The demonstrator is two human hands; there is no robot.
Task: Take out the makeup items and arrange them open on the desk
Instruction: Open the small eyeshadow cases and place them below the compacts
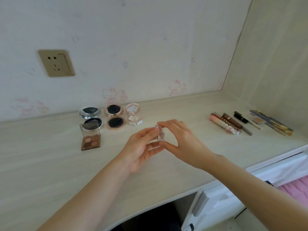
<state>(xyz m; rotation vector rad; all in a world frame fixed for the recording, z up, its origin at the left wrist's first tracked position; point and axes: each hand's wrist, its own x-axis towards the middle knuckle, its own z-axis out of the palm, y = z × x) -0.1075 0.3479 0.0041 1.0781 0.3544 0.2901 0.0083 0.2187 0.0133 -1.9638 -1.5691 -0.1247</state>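
Above the middle of the pale desk [50,164], my left hand [141,150] and my right hand [181,140] both pinch a small clear-and-pink makeup case [161,135]; whether it is open I cannot tell. At the back left lie opened items: a silver compact [90,112] with its base [93,122], a rose-gold compact [114,117], a pink-white compact [133,115] and a brown eyeshadow palette [90,138] with its clear lid up.
At the right of the desk lie pink and brown tubes [225,124], a black lipstick [240,117], a small pan [257,120] and several brushes [273,122]. An open drawer [286,172] with pink cloth sits at lower right. A wall socket [55,63] is above left.
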